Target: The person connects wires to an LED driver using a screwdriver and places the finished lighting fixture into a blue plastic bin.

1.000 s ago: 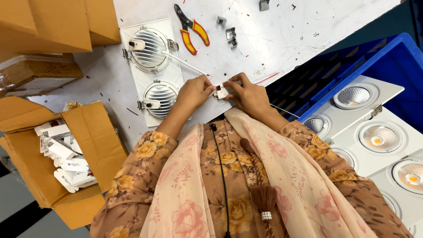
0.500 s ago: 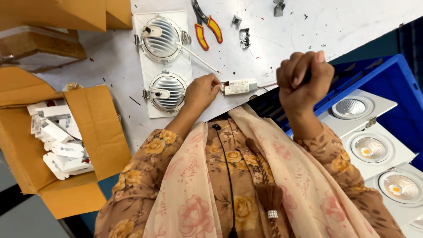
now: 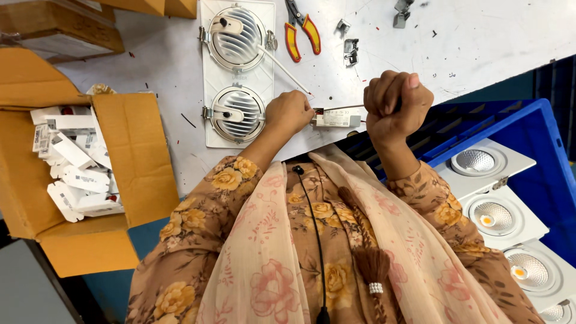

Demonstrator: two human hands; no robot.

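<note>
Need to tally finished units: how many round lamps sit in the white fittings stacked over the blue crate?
4 show: top white square fitting's round lamp, the next lamp lower, a third, and a fourth cut by the frame edge. More may lie hidden beneath or out of frame.

A small white driver box (flat, wired) lies at the table's near edge.
</note>
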